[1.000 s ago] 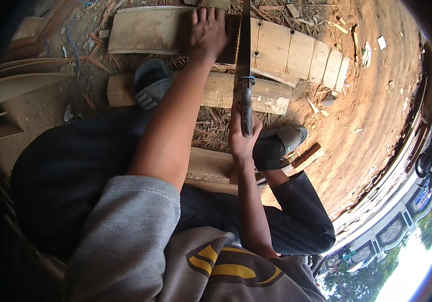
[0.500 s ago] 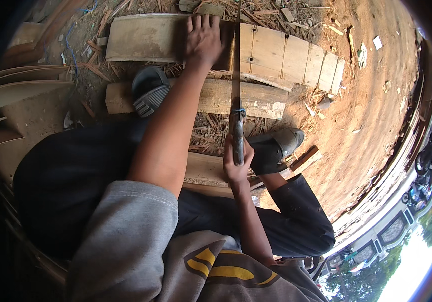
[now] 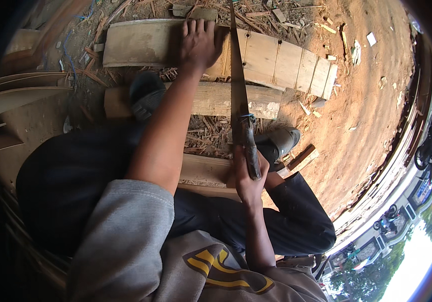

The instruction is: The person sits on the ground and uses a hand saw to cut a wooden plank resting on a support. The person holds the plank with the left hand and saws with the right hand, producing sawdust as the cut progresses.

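Note:
My left hand (image 3: 199, 46) lies flat on a wide wooden board (image 3: 140, 44), its fingers pointing away from me. Just right of it, a long handsaw (image 3: 237, 70) crosses the board with its narrow blade. My right hand (image 3: 248, 176) is closed round the saw's dark, worn handle, nearer to my body. Blue material (image 3: 247, 116) is tied where blade meets handle. Right of the blade, the board carries several cross lines and small dark holes. A thicker timber (image 3: 216, 98) lies beneath and nearer than the board.
My sandalled feet (image 3: 147, 93) rest either side of the saw. Wood scraps and shavings (image 3: 203, 136) litter the ground. Curved boards (image 3: 29, 90) are stacked at the left. Another plank (image 3: 203, 170) lies close to my legs. Bare earth (image 3: 367, 100) stretches right, towards parked motorcycles (image 3: 427, 148).
My right hand has drawn the saw back towards me and slightly right, so the handle sits lower and the blade slants more. My left hand stays on the board.

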### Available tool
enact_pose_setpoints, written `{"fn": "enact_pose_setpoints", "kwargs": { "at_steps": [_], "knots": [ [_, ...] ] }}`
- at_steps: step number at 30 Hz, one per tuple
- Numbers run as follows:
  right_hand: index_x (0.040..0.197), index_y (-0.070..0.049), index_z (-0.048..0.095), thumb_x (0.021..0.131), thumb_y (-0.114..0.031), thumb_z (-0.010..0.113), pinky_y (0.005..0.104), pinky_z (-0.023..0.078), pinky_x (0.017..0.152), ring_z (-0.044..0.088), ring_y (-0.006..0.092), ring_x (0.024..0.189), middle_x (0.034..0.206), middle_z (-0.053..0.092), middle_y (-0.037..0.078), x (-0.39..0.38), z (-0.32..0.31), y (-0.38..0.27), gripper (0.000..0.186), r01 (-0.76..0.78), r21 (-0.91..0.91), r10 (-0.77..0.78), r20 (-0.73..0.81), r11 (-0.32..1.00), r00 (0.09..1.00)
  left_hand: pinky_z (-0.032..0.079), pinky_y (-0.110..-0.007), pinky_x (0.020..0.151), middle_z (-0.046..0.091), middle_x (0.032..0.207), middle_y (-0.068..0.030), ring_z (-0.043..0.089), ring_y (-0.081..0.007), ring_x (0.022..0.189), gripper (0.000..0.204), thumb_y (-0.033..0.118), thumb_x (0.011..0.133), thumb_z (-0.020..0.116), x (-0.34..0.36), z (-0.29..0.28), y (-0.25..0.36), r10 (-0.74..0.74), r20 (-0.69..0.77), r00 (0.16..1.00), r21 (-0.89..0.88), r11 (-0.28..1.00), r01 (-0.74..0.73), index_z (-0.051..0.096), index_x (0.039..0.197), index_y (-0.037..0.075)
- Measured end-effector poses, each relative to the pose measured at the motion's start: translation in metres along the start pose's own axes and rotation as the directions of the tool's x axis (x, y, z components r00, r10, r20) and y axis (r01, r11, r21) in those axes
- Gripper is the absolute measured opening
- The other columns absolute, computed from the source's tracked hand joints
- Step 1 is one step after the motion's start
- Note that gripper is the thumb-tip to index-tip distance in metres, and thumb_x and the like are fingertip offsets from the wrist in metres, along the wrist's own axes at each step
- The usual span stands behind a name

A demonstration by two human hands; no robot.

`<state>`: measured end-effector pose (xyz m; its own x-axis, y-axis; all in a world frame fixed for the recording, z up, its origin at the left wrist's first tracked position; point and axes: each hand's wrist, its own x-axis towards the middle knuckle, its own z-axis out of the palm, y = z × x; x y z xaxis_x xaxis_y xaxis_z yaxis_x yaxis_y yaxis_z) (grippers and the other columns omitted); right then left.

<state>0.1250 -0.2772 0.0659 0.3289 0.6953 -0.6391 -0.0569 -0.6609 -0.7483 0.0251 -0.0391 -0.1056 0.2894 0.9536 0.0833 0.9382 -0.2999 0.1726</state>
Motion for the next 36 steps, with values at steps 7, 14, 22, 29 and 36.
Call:
{"fn": "enact_pose_setpoints", "kwargs": {
  "at_steps": [7, 14, 22, 29, 36],
  "knots": [
    [0.080, 0.003, 0.056, 0.089, -0.013, 0.058, 0.0229, 0.034, 0.052, 0.039, 0.0033, 0.061, 0.061, 0.046, -0.002, 0.000, 0.011, 0.013, 0.019, 0.086, -0.080, -0.089, -0.029, 0.993, 0.996, 0.021, -0.046, 0.109, 0.048, 0.122, -0.0189, 0.041, -0.0331, 0.121, 0.041, 0.031, 0.091, 0.041, 0.001, 0.010, -0.002, -0.019, -0.047, 0.999, -0.026, 0.999, 0.018, 0.045, 0.122, 0.004],
    [0.083, 0.004, 0.058, 0.088, -0.025, 0.062, 0.0254, 0.037, 0.053, 0.042, 0.0060, 0.061, 0.062, 0.050, 0.001, 0.006, -0.007, 0.015, 0.030, 0.088, -0.141, -0.102, -0.100, 0.986, 0.990, 0.026, -0.046, 0.105, 0.053, 0.114, -0.0180, 0.045, -0.0326, 0.114, 0.037, 0.032, 0.092, 0.042, 0.000, 0.007, -0.004, -0.013, -0.116, 0.993, -0.018, 1.000, 0.011, 0.051, 0.115, 0.005],
    [0.073, -0.001, 0.053, 0.086, -0.015, 0.061, 0.0223, 0.031, 0.041, 0.040, 0.0058, 0.044, 0.054, 0.046, 0.001, -0.062, -0.076, -0.105, 0.021, 0.346, 0.220, -0.214, -0.464, 0.912, 0.860, 0.028, -0.046, 0.102, 0.052, 0.119, -0.0142, 0.045, -0.0314, 0.113, 0.044, 0.039, 0.090, 0.047, 0.001, -0.003, 0.001, 0.055, -0.134, 0.989, -0.110, 0.992, -0.070, 0.047, 0.122, 0.008],
    [0.057, -0.017, 0.034, 0.096, -0.024, 0.050, 0.0220, 0.019, 0.035, 0.019, 0.0049, 0.037, 0.046, 0.021, -0.006, -0.095, -0.129, -0.176, 0.043, 0.513, 0.320, -0.051, -0.810, 0.796, 0.584, 0.006, -0.060, 0.110, 0.012, 0.148, -0.0218, 0.013, -0.0383, 0.138, 0.083, 0.050, 0.078, 0.061, -0.028, -0.053, -0.025, 0.503, 0.259, 0.825, -0.074, 0.862, -0.502, 0.023, 0.143, 0.014],
    [0.059, -0.015, 0.035, 0.095, -0.022, 0.049, 0.0214, 0.019, 0.035, 0.020, 0.0059, 0.037, 0.048, 0.024, -0.004, -0.109, -0.126, -0.177, 0.039, 0.683, 0.308, -0.256, -0.763, 0.663, 0.594, 0.015, -0.063, 0.108, 0.004, 0.151, -0.0236, 0.007, -0.0436, 0.139, 0.106, 0.015, 0.065, 0.075, -0.032, -0.052, -0.018, 0.433, 0.494, 0.754, 0.106, 0.831, -0.546, 0.009, 0.148, 0.014]
  ]
}}
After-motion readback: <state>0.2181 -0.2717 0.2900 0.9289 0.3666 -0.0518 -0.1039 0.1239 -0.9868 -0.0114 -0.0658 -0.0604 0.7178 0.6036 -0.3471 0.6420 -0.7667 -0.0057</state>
